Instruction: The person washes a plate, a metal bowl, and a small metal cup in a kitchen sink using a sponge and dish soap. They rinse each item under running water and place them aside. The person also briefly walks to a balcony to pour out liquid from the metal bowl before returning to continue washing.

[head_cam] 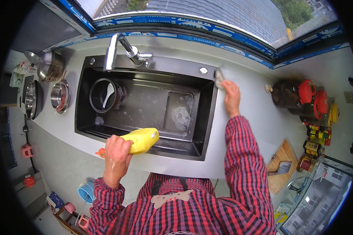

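Note:
My left hand [116, 157] grips a yellow plastic squeeze bottle [144, 139] with an orange cap, over the front rim of the dark sink [147, 105]. The bottle lies tilted, its base towards the basin. Past the sink's back right corner, my right hand [231, 95] has its fingers on a small greyish cloth [219, 77] at the rim. In the basin, a dark round pot [94, 101] holds a white spoon [108, 95]. Soap foam [181, 116] lies in the recessed square on the right.
A chrome faucet [131, 53] stands behind the basin. Metal bowls [58, 97] and a steel pot [50, 67] sit on the left counter. Along the right wall are red-lidded jars [285, 94] and a cutting board [279, 176] bearing a cleaver [284, 167].

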The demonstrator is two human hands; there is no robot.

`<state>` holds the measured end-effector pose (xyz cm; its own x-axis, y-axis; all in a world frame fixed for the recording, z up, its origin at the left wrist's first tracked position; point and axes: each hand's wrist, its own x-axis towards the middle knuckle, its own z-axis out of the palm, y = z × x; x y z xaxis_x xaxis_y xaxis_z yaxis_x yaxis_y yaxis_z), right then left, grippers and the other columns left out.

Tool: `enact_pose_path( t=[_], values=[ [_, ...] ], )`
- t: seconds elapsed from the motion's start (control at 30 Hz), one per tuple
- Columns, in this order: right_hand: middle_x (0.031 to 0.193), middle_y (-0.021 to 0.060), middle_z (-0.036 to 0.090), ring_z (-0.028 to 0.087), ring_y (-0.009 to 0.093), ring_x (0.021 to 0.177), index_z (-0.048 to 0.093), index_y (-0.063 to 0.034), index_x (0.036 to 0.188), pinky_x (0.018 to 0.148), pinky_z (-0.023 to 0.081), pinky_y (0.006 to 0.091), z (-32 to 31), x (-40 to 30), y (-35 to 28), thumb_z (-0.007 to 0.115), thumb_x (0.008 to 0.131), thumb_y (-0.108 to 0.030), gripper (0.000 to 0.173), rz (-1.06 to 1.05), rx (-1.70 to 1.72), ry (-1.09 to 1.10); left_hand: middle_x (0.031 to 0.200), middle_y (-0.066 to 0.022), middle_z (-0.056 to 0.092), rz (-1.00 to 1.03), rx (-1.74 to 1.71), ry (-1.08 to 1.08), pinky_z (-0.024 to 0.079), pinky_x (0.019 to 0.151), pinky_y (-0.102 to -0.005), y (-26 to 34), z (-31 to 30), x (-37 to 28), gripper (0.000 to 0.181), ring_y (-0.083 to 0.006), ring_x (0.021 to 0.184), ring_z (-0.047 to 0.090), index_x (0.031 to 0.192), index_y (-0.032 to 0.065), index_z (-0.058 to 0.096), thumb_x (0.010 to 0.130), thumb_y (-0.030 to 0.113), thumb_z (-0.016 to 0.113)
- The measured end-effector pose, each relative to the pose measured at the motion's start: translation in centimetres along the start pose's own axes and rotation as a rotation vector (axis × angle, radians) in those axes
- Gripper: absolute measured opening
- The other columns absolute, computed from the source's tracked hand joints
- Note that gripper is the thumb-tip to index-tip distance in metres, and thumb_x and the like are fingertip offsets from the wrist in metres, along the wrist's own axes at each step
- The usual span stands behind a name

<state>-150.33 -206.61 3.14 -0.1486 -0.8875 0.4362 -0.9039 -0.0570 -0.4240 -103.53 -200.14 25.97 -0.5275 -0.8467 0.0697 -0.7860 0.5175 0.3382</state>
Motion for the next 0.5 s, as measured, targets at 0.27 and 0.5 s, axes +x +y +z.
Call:
enact_pose_path(
  t=[0.27, 0.5],
  values=[
    [0.118, 0.0045, 0.07, 0.061, 0.03, 0.122, 0.073, -0.015, 0.11, 0.102, 0.044, 0.0456, -4.1, -16.0, -16.2, 0.064, 0.083, 0.002, 0.033, 0.037, 0.302, -0.283, 0.087, -0.0102, 0.055, 0.036, 0.014, -0.009, 0.042, 0.08, -0.043, 1.5, 0.0, 1.6, 0.03, -0.032, 0.09, 0.053, 0.095, 0.0044, 0.062, 0.067, -0.002, 0.072],
    [0.121, 0.018, 0.066, 0.061, 0.035, 0.117, 0.063, -0.0034, 0.125, 0.106, 0.044, 0.0423, -5.2, -9.1, -11.2, 0.047, 0.098, -0.002, 0.032, 0.133, 0.518, -0.237, 0.078, -0.0083, 0.056, 0.159, 0.095, 0.147, 0.044, 0.073, -0.0437, 1.6, 1.0, 2.3, 0.019, -0.0295, 0.081, 0.057, 0.085, 0.0066, 0.064, 0.068, 0.011, 0.07]
  ],
)
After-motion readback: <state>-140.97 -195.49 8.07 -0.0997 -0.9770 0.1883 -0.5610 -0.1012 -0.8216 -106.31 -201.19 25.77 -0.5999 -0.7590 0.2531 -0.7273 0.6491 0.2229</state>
